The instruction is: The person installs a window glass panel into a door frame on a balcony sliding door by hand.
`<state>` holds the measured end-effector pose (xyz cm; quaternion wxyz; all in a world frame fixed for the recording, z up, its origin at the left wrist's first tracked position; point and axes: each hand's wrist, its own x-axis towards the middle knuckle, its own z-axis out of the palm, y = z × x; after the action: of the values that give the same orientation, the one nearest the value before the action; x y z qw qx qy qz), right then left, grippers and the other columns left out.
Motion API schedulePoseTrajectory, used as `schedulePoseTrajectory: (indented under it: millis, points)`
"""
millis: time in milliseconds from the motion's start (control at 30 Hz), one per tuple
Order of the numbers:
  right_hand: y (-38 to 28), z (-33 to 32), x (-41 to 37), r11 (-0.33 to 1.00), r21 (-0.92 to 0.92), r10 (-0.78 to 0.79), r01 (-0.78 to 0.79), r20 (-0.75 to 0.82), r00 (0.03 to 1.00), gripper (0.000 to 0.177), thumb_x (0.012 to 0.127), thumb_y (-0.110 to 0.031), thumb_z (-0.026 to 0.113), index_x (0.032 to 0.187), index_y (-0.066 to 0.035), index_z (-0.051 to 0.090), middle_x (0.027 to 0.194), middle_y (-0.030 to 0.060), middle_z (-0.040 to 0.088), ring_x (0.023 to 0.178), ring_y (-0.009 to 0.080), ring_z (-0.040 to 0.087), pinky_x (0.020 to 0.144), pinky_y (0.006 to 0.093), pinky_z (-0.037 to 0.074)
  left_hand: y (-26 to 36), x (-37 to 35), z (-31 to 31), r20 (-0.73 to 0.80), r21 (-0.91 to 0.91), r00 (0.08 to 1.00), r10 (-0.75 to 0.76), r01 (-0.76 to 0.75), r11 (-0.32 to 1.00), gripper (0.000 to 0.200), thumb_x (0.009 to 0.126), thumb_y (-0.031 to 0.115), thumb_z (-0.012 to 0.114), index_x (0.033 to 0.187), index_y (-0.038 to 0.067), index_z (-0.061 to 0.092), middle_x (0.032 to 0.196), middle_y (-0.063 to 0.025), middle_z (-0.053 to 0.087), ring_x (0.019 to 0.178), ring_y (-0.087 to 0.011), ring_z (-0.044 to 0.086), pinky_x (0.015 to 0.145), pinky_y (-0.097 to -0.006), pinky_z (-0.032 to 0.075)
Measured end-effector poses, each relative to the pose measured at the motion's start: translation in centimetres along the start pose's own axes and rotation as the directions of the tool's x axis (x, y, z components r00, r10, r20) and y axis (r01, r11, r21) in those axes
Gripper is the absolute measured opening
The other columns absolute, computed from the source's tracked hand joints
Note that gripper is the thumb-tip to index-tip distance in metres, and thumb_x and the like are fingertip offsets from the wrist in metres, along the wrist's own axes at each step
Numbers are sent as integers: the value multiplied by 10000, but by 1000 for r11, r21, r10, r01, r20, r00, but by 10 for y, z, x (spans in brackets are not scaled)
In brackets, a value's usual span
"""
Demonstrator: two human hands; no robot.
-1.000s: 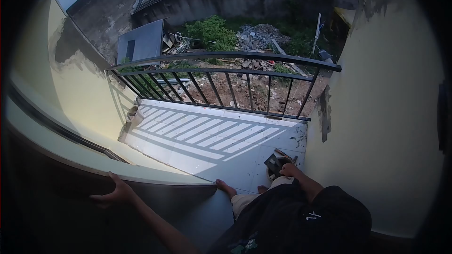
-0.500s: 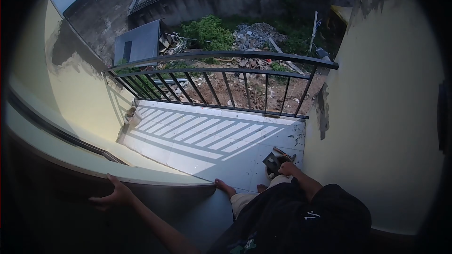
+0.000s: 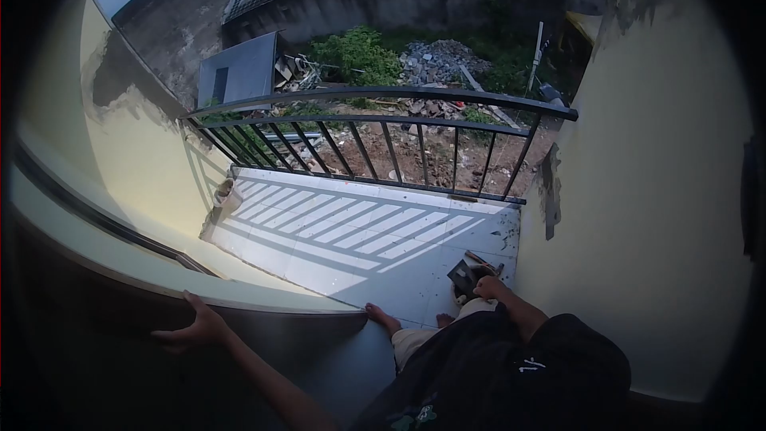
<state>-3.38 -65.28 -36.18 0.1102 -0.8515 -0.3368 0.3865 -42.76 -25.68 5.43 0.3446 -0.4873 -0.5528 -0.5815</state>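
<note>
My left hand (image 3: 199,327) is at the lower left, thumb and fingers spread, against the dark face of a door-like panel (image 3: 287,323); the thumb reaches its pale top edge. My right hand (image 3: 488,287) is closed around a trowel with a dark, flat, rectangular blade (image 3: 461,276); its handle is mostly hidden by the fingers. The trowel is over a dark bucket (image 3: 457,294) by my legs, whose contents I cannot make out. A stick-like tool handle (image 3: 481,260) sticks out beside the bucket.
A black metal railing (image 3: 383,120) edges the white tiled balcony floor (image 3: 335,251). Yellow walls with grey patches rise at left (image 3: 136,144) and right (image 3: 638,191). A small pot-like container (image 3: 229,194) stands in the far left corner. Rubble (image 3: 435,62) lies beyond the railing.
The view has shifted slightly, so the scene sits a little further right. Both hands keep nearly the same pose, the trowel still in my right hand.
</note>
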Motion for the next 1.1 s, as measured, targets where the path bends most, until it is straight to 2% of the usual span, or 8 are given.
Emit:
schedulePoseTrajectory:
  millis: [200,333,400,567,633,667,767,1100]
  points:
    - [5,1,-1,999,45,7,-6,-28,1000,296,714,-344,653,809,-69,710,860,148,680,839,294,651,781,393,506,3,-6,2,30,-59,998,-46,48,997,1037,688,463,765,1452,91,170,1423,-305,174,1311,-466,203,1030,-599,247]
    - [8,-9,-9,956,-132,-264,261,-1,965,323,740,-348,587,866,-75,704,877,150,674,803,315,646,806,400,504,1,-5,-2,56,35,996,-64,62,997,1044,668,427,772,1451,82,175,1407,-312,184,1283,-468,249,1019,-588,266]
    - [5,-8,-5,999,49,-15,12,46,999,313,721,-333,586,826,-66,711,822,143,676,802,309,647,794,404,506,-1,-7,0,35,64,997,-75,72,995,1050,661,417,775,1451,77,173,1400,-314,190,1269,-471,267,1017,-586,270]
    - [23,5,16,999,48,-27,25,50,998,321,692,-341,587,809,-73,719,793,140,677,799,310,648,791,404,507,3,-7,-2,75,54,992,-99,96,994,1054,657,420,773,1450,70,173,1387,-322,202,1251,-472,286,1011,-588,276]
    - [26,3,20,996,9,-89,88,29,996,280,748,-267,607,818,-14,703,670,98,667,527,190,625,515,333,508,0,-7,0,62,41,992,-112,109,993,1063,648,423,779,1451,76,174,1390,-323,193,1258,-475,276,1013,-586,274]
    - [29,2,20,996,49,-71,69,40,997,273,757,-256,607,824,-7,697,664,101,657,513,184,610,483,323,493,0,-8,0,62,29,993,-105,103,994,1068,644,420,783,1453,81,173,1394,-324,184,1262,-478,269,1013,-588,273]
    - [12,-15,4,988,142,51,-67,115,992,266,768,-255,605,817,-9,693,644,92,641,496,170,587,452,309,470,3,-9,-1,85,27,984,-156,154,988,1078,631,413,794,1455,97,174,1406,-330,156,1273,-488,246,1016,-596,261]
    - [4,-28,-1,999,48,-21,15,124,992,287,734,-281,595,755,-10,690,615,112,647,512,200,623,517,334,505,0,-13,2,86,-20,985,-146,149,989,1056,629,429,780,1448,103,200,1403,-331,146,1286,-494,218,1011,-600,255]
